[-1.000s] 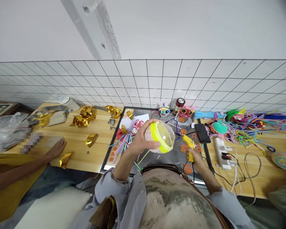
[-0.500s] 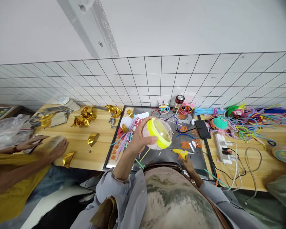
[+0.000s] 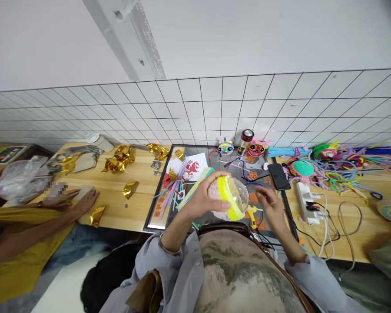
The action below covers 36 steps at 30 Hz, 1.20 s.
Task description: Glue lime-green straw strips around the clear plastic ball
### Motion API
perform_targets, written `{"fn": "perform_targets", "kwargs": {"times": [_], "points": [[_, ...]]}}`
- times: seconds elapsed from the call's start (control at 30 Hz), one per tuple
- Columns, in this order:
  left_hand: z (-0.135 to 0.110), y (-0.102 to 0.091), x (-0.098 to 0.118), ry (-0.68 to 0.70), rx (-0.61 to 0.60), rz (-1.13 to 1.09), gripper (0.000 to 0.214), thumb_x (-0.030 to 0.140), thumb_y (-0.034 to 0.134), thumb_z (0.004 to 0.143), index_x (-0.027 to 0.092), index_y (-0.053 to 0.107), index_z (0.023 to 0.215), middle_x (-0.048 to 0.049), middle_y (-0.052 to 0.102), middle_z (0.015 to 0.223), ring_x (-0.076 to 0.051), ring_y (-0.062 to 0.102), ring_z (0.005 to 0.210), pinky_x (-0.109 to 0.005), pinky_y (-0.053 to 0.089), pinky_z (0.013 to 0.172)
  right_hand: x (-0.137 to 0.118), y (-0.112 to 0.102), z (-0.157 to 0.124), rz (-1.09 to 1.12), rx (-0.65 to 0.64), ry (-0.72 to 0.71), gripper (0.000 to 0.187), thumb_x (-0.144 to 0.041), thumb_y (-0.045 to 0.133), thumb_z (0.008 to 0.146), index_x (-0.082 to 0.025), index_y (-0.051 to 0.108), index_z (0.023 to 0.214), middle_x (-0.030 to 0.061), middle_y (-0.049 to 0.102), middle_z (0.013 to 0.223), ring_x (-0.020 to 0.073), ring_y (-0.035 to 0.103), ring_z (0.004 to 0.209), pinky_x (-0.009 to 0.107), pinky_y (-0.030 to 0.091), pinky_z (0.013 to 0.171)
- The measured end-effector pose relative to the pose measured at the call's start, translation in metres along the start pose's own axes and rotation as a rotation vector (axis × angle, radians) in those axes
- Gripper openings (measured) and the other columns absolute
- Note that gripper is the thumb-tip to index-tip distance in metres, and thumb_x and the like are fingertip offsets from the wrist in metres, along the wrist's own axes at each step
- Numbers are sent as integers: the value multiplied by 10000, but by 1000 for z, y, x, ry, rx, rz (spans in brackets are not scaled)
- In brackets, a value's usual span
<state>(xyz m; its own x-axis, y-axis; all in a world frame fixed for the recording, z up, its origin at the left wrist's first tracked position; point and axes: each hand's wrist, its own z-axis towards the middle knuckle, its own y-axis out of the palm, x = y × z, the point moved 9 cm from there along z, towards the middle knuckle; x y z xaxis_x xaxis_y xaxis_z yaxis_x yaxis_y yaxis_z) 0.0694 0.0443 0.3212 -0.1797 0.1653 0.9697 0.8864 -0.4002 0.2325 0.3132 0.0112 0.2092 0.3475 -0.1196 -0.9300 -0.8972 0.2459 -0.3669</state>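
My left hand (image 3: 202, 201) grips a clear plastic ball (image 3: 230, 199) that has yellow pipe cleaner wound around its middle. I hold it in front of my chest, above the near edge of a dark mat (image 3: 215, 174). My right hand (image 3: 270, 205) hovers just to the right of the ball with its fingers apart and nothing in them. A yellow glue gun (image 3: 252, 214) lies on the mat below and between the ball and my right hand.
A wooden table (image 3: 124, 204) carries gold foil scraps (image 3: 119, 158), loose pipe cleaners (image 3: 342, 167), a black phone (image 3: 278, 176), a white power strip (image 3: 304, 202) with cables, small craft faces (image 3: 226, 148) and a jar (image 3: 246, 141). Another person's hands (image 3: 73, 201) rest at the left.
My right hand let go of the glue gun, which now lies on the mat, and rose open beside the ball. My left hand lowered the ball toward my chest.
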Motion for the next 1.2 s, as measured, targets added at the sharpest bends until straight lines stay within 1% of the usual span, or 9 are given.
{"fn": "perform_targets", "kwargs": {"times": [0.07,0.17,0.23,0.33,0.47,0.7,0.8,1.07,1.2], "points": [[0,5,-1,2,-39,16,852,533,960,441,212,651,1167,-80,646,1224,-286,588,1128,-357,458,982,-60,-7,0,54,-9,-133,337,-522,630,908,-249,755,1060,63,711,1067,234,646,1037,399,534,927],[0,10,-5,-15,-84,19,855,517,963,450,210,654,1186,-74,658,1186,-268,604,1071,-345,474,941,-152,-12,-11,110,-97,-449,190,-371,628,965,-287,788,1025,51,710,1045,207,654,1038,360,528,922],[0,10,-7,-30,-91,26,858,511,965,453,209,653,1193,-63,659,1146,-241,610,1001,-327,481,895,-192,-9,-17,98,-172,-574,193,-318,610,982,-289,797,1022,56,712,1021,201,664,1014,335,545,869],[-1,10,-8,-38,-80,45,849,500,967,457,205,654,1190,-41,650,1083,-202,592,931,-300,473,851,-220,-1,-21,52,-247,-691,209,-263,598,989,-286,800,1039,49,700,980,182,664,937,309,547,811],[-1,9,-8,-62,-67,35,885,480,975,438,205,645,1211,-33,640,1057,-192,579,907,-290,467,819,-227,10,-20,26,-303,-769,240,-235,565,1003,-281,789,1077,45,680,983,171,656,921,301,538,808],[0,8,-3,-41,-61,87,854,476,969,456,200,650,1198,-46,645,1088,-212,582,948,-309,472,862,-224,18,-18,6,-367,-771,252,-201,549,1003,-258,774,1100,45,663,1005,160,646,931,283,523,806],[1,10,-1,-39,-66,84,845,478,969,456,197,651,1186,-40,635,1061,-198,571,920,-297,467,837,-219,18,-15,27,-379,-738,239,-210,564,999,-262,778,1091,44,671,1010,161,648,936,286,530,809],[4,9,-3,-54,-66,81,850,467,973,449,200,649,1188,-29,612,1053,-173,542,881,-279,443,808,-207,24,-5,150,-454,-580,191,-354,635,978,-265,804,989,55,710,986,176,670,914,321,562,830],[5,9,-4,-56,-82,46,843,453,973,454,205,637,1186,-21,601,1037,-159,530,862,-268,431,799,-206,24,-4,172,-450,-572,181,-341,639,978,-283,809,989,44,717,985,166,676,914,309,558,834]]}}
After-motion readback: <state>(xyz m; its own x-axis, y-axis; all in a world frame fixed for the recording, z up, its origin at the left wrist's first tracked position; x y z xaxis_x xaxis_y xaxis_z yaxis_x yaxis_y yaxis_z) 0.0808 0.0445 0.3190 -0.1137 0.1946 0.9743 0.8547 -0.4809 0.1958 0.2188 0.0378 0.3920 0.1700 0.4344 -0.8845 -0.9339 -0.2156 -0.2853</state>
